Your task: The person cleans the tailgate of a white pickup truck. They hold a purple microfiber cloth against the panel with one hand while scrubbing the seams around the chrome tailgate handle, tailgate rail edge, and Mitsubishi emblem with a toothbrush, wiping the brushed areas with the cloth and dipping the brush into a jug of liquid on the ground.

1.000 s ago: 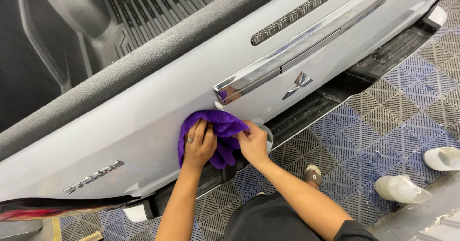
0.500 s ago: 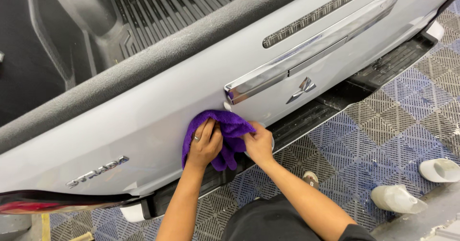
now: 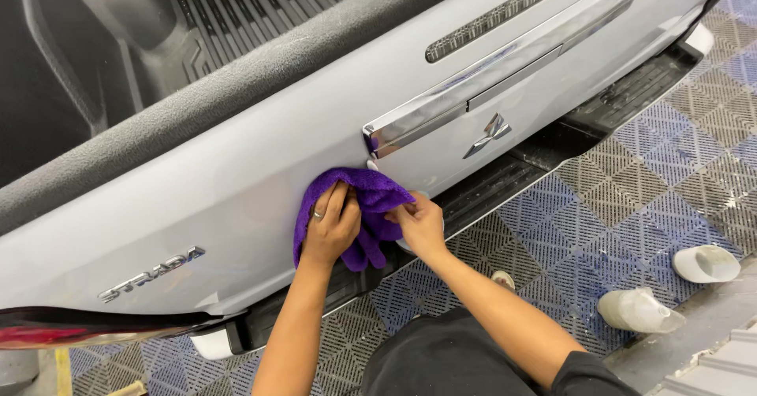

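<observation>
A purple microfibre cloth (image 3: 371,195) lies pressed against the silver tailgate (image 3: 236,199) of a pickup truck. My left hand (image 3: 333,229), with a ring on one finger, presses flat on the cloth's left part. My right hand (image 3: 418,224) pinches the cloth's right edge between its fingers. Both hands sit just below the left end of the chrome handle trim (image 3: 473,89). A chrome emblem (image 3: 487,134) is fixed to the right of the cloth.
The dark lined truck bed (image 3: 118,65) fills the upper left. A black rear bumper step (image 3: 568,136) runs under the tailgate. Blue and grey grid floor tiles (image 3: 631,191) lie at the right, with two white slippers (image 3: 670,286). A red tail light (image 3: 47,334) shows at lower left.
The view has shifted slightly, so the tailgate and hands sit a little further right and lower. Both hands stay on the purple cloth at the same spot below the chrome trim.
</observation>
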